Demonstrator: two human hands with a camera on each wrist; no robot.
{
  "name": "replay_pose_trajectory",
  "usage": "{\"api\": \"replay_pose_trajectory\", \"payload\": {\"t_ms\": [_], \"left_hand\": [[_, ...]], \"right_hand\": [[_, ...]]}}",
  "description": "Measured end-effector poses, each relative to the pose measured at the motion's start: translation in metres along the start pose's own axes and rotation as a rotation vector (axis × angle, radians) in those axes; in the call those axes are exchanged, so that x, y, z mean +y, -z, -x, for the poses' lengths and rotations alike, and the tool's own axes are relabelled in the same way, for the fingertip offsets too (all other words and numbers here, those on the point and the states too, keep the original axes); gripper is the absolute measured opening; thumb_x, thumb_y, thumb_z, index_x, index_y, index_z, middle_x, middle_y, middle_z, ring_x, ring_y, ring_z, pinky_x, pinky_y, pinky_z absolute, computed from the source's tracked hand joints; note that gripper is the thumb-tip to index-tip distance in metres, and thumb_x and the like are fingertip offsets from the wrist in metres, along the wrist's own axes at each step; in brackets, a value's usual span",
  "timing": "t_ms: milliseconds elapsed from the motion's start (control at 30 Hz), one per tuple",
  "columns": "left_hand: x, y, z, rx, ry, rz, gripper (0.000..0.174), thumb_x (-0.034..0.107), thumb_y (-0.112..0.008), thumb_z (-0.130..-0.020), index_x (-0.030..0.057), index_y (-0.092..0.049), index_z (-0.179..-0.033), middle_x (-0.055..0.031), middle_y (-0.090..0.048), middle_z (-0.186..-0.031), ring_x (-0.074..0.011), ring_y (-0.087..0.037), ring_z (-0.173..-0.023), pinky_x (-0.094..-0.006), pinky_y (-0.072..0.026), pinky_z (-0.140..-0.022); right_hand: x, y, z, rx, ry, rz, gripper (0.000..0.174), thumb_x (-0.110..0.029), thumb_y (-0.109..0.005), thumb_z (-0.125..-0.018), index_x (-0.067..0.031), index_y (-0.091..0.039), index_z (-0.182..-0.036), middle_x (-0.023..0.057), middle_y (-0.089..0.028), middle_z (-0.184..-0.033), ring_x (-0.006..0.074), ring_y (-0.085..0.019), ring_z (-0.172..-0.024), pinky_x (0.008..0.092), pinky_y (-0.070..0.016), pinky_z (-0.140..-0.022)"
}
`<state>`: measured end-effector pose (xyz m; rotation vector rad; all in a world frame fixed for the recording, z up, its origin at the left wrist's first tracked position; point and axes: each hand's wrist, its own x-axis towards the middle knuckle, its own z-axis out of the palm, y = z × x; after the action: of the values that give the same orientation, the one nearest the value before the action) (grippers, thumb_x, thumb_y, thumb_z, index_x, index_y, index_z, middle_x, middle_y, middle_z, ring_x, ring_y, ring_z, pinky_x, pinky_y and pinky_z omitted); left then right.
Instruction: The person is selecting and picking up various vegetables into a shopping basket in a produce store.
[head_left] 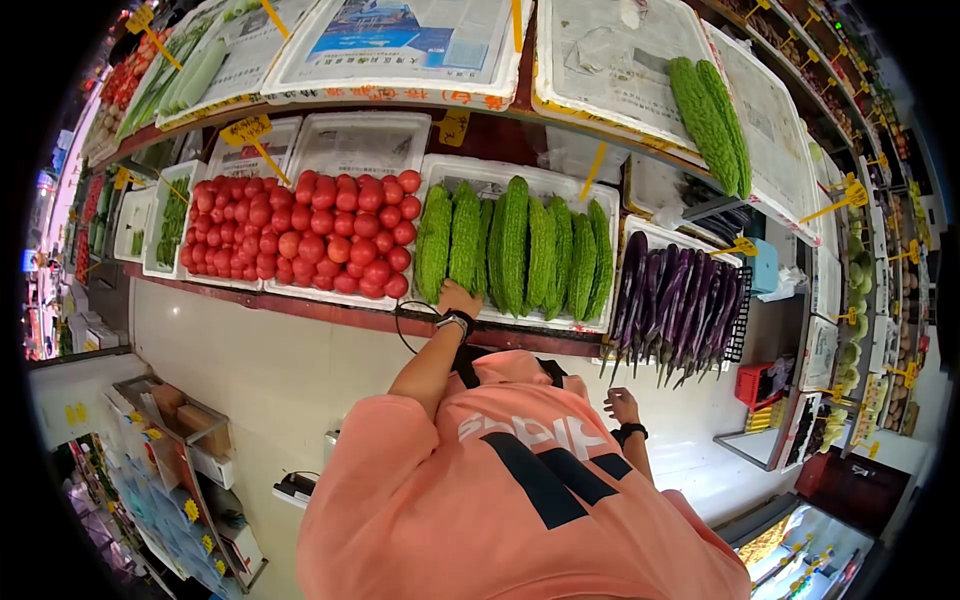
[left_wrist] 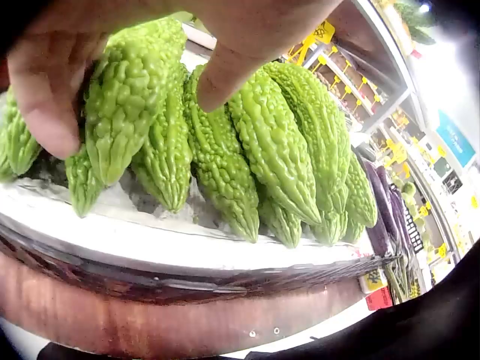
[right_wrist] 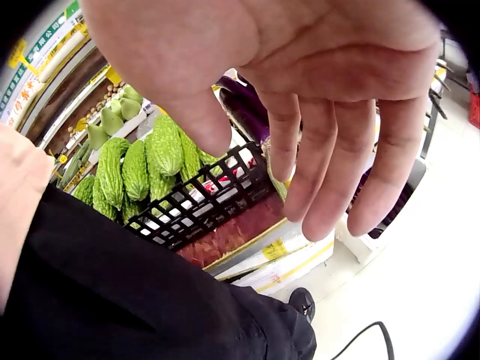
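Note:
In the head view my left hand [head_left: 460, 300] is at the near ends of the bitter melons [head_left: 515, 245], toward the left of their white tray [head_left: 425, 172]. Seen from the left wrist, the fingers [left_wrist: 45, 120] spread wide on both sides of one light green melon [left_wrist: 131, 97]; a digit on the right touches or overlaps the melon beside it. My right hand [head_left: 622, 405] hangs below the eggplants [head_left: 680, 300], its fingers loosely bent and holding nothing. The right wrist view has this hand [right_wrist: 300, 97] in front of a black plastic basket [right_wrist: 217, 191].
Red tomatoes [head_left: 320, 225] fill trays to the left of the melons. A shelf above bears white foam trays [head_left: 400, 95] with newspaper, and two long bitter melons [head_left: 700, 120]. Yellow price tags [head_left: 248, 130] stick up among the trays. A red crate [head_left: 752, 383] stands at the right.

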<state>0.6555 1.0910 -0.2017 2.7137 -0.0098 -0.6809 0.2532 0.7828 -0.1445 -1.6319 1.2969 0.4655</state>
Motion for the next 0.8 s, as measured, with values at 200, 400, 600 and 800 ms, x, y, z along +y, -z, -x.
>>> {"api": "replay_pose_trajectory", "payload": {"t_ms": [200,400,600,800], "left_hand": [[0.015,0.014,0.023,0.208,-0.009,0.102,0.063,0.038,-0.073,-0.084,-0.003,-0.043,-0.12,-0.0221,-0.059,-0.111,-0.0397,-0.063,-0.102,-0.0486,-0.0552,-0.083],[0.02,0.022,0.002,0.198,0.008,0.102,0.07,0.043,-0.078,-0.079,-0.0015,-0.042,-0.119,-0.021,-0.06,-0.11,-0.0371,-0.066,-0.099,-0.0458,-0.0572,-0.077],[0.032,0.037,0.0,0.108,-0.07,0.001,0.074,0.047,-0.081,-0.076,-0.0004,-0.046,-0.12,-0.0202,-0.06,-0.113,-0.036,-0.067,-0.095,-0.0449,-0.0588,-0.074],[0.034,0.031,-0.009,0.109,-0.058,0.268,0.077,0.041,-0.078,-0.08,-0.0082,-0.044,-0.129,-0.0264,-0.063,-0.112,-0.0359,-0.069,-0.089,-0.0461,-0.058,-0.067]], "right_hand": [[0.014,-0.009,0.058,0.004,-0.112,0.154,0.036,-0.033,-0.063,-0.097,-0.0051,-0.062,-0.12,0.0111,-0.073,-0.093,0.0204,-0.07,-0.074,0.0354,-0.0552,-0.06],[0.221,-0.022,-0.011,-0.079,0.24,0.621,0.039,-0.037,-0.063,-0.093,-0.0016,-0.068,-0.109,0.0122,-0.074,-0.096,0.0229,-0.067,-0.087,0.0362,-0.054,-0.081],[0.134,-0.027,0.05,0.027,-0.322,-0.091,0.043,-0.032,-0.055,-0.095,0.0018,-0.062,-0.121,0.0135,-0.073,-0.097,0.0252,-0.068,-0.08,0.0387,-0.0528,-0.063],[0.089,-0.045,0.066,0.025,-0.267,-0.238,0.041,-0.032,-0.057,-0.098,-0.0019,-0.058,-0.126,0.0112,-0.072,-0.096,0.0211,-0.069,-0.078,0.0338,-0.0518,-0.06]]}}
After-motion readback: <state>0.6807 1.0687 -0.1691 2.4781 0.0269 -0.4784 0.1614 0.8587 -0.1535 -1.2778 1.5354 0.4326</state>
